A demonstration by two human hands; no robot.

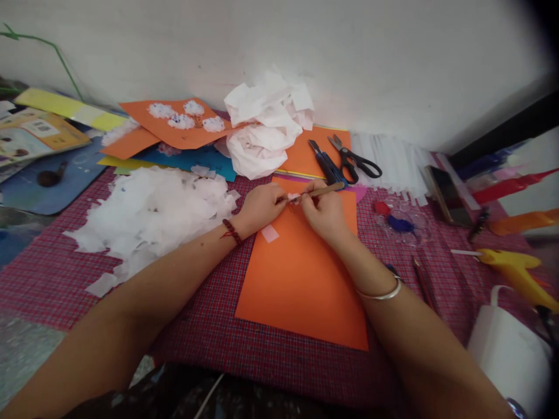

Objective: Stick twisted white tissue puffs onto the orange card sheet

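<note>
Over the upper part of an orange sheet of paper [301, 279], my two hands almost meet. My left hand [261, 205] is closed in a pinch on a small piece of white tissue paper [293, 196]. A thin brown stick [329, 189], seemingly wooden, is gripped in my right hand [324, 210], its near tip at the tissue piece. One loose tissue square [269, 233] lies on the sheet below my left hand. To the left spreads a big heap of cut white tissue squares [148, 203], beside my left wrist.
Crumpled white tissue [264, 128] stands at the back, near orange cards with white puffs [183, 131]. Scissors [356, 160] and a box cutter [325, 163] lie behind my right hand. Rightward are a clear dish [404, 224], a phone [448, 195] and a yellow glue gun [513, 270].
</note>
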